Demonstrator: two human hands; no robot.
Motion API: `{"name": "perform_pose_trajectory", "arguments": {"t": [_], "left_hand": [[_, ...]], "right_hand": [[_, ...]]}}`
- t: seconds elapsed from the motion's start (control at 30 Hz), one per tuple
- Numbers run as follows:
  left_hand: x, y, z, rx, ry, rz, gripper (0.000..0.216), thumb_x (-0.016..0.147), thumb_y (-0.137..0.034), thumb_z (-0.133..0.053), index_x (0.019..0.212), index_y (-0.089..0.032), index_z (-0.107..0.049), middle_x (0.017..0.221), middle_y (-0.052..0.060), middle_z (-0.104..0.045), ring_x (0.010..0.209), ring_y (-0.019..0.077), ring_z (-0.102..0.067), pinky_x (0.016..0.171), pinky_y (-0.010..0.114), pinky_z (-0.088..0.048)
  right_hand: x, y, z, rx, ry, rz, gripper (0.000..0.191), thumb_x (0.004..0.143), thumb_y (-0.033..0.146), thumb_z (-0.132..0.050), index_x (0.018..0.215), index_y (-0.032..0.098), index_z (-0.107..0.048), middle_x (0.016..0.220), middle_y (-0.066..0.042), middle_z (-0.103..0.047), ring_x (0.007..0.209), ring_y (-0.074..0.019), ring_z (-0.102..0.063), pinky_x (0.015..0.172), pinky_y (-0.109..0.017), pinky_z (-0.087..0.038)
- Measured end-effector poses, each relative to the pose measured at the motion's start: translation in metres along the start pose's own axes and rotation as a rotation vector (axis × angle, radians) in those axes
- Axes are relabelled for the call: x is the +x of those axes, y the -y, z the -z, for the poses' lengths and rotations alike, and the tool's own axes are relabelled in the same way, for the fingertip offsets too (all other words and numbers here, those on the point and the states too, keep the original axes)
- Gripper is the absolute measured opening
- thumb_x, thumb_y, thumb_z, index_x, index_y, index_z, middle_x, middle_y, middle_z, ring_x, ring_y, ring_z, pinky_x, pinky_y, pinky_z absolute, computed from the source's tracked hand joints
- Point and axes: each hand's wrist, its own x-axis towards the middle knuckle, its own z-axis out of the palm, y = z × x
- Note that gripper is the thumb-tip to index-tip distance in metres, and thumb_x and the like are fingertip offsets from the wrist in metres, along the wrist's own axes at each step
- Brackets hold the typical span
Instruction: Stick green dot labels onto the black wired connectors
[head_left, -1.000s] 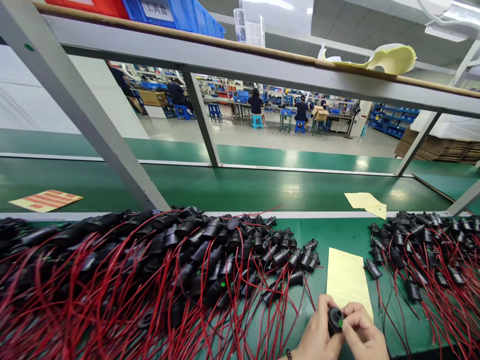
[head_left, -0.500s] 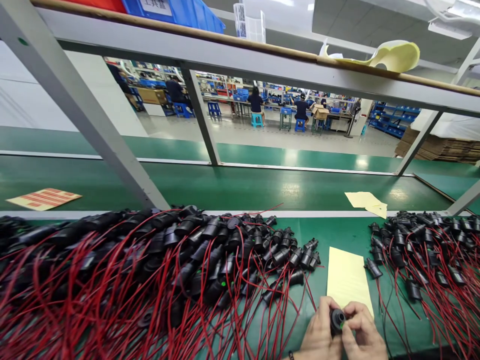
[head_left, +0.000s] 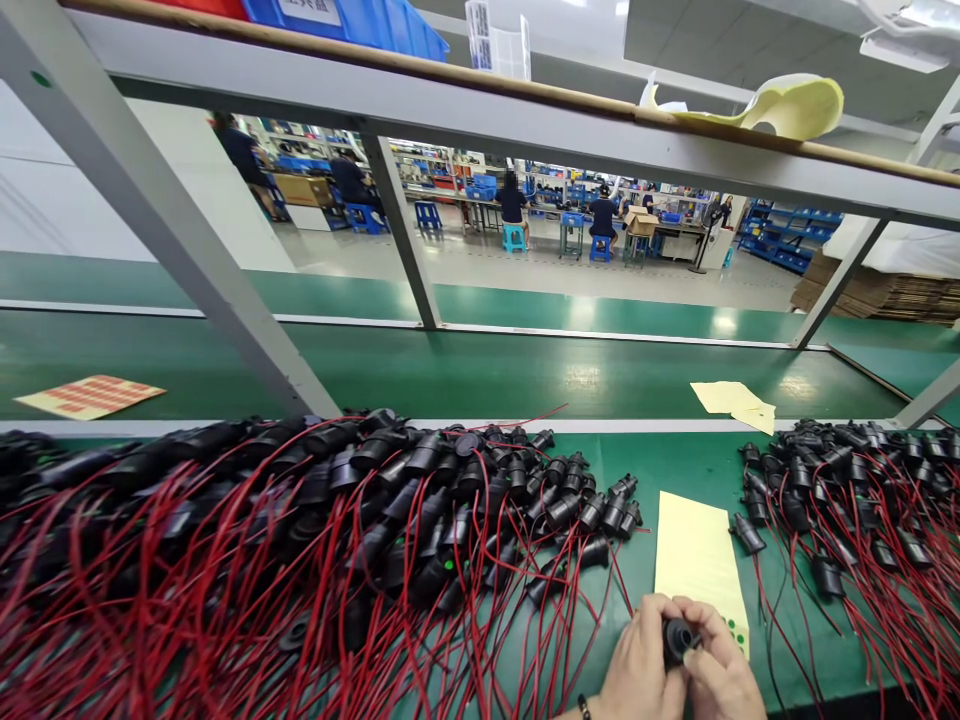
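At the bottom edge, my left hand (head_left: 639, 660) and my right hand (head_left: 720, 672) are both closed round one black socket part (head_left: 677, 638), its round mouth facing up. Just beyond my fingers lies a pale yellow sticker sheet (head_left: 694, 550) with small green dots near its lower right corner. A big heap of black sockets with red wires (head_left: 300, 540) covers the bench to my left. A smaller heap of the same parts (head_left: 847, 520) lies to my right.
A green conveyor belt (head_left: 480, 370) runs behind the bench, with a red-patterned sheet (head_left: 90, 396) and a yellow paper (head_left: 735, 402) on it. Grey frame posts (head_left: 172, 240) rise ahead. Blue bins (head_left: 352, 20) sit on the overhead shelf. People sit working far behind.
My right fingers have shifted over the socket, and the green dot seen on its rim earlier is now covered. The view has tilted down slightly. The heaps have not moved.
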Motion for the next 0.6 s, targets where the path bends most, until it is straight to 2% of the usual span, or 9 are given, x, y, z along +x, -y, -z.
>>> {"name": "perform_pose_trajectory", "arguments": {"t": [0.2, 0.3, 0.37, 0.5, 0.6], "left_hand": [[-0.003, 0.005, -0.003, 0.061, -0.004, -0.032, 0.046, 0.063, -0.006, -0.046, 0.105, -0.019, -0.038, 0.104, 0.011, -0.054, 0.097, 0.0252, -0.055, 0.083, 0.038, -0.046], [-0.004, 0.004, 0.0, 0.043, 0.011, -0.022, 0.045, 0.062, -0.004, -0.046, 0.103, -0.019, -0.037, 0.102, 0.011, -0.054, 0.096, 0.0256, -0.055, 0.082, 0.039, -0.046], [-0.002, 0.0, 0.003, -0.001, 0.031, 0.002, 0.043, 0.064, -0.005, -0.047, 0.103, -0.019, -0.036, 0.102, 0.01, -0.054, 0.094, 0.0245, -0.056, 0.082, 0.038, -0.046], [0.001, -0.013, 0.011, -0.096, 0.046, 0.053, 0.039, 0.069, -0.007, -0.049, 0.102, -0.021, -0.034, 0.106, 0.01, -0.054, 0.093, 0.0225, -0.056, 0.081, 0.037, -0.046], [0.002, -0.016, 0.012, -0.121, 0.048, 0.064, 0.038, 0.07, -0.007, -0.049, 0.102, -0.021, -0.034, 0.106, 0.009, -0.055, 0.093, 0.0213, -0.056, 0.082, 0.036, -0.045]], "right_hand": [[-0.001, 0.001, -0.01, 0.13, 0.078, -0.063, 0.02, 0.056, 0.017, -0.066, 0.075, 0.022, -0.065, 0.086, -0.002, -0.064, 0.082, -0.0219, -0.061, 0.076, -0.032, -0.053], [0.001, -0.003, -0.006, 0.209, 0.103, -0.103, 0.019, 0.055, 0.014, -0.062, 0.072, 0.022, -0.065, 0.086, -0.001, -0.063, 0.081, -0.0192, -0.06, 0.073, -0.028, -0.052], [0.005, -0.004, 0.001, 0.215, 0.132, -0.132, 0.022, 0.055, 0.015, -0.065, 0.076, 0.021, -0.068, 0.094, -0.003, -0.066, 0.088, -0.0218, -0.061, 0.078, -0.03, -0.052], [0.01, -0.001, 0.017, 0.172, 0.237, -0.173, 0.031, 0.055, 0.022, -0.074, 0.086, 0.02, -0.072, 0.109, -0.01, -0.067, 0.105, -0.0319, -0.059, 0.09, -0.043, -0.049], [0.007, -0.001, 0.017, 0.139, 0.197, -0.149, 0.031, 0.057, 0.024, -0.075, 0.087, 0.021, -0.073, 0.115, -0.011, -0.065, 0.11, -0.0322, -0.057, 0.092, -0.043, -0.049]]}}
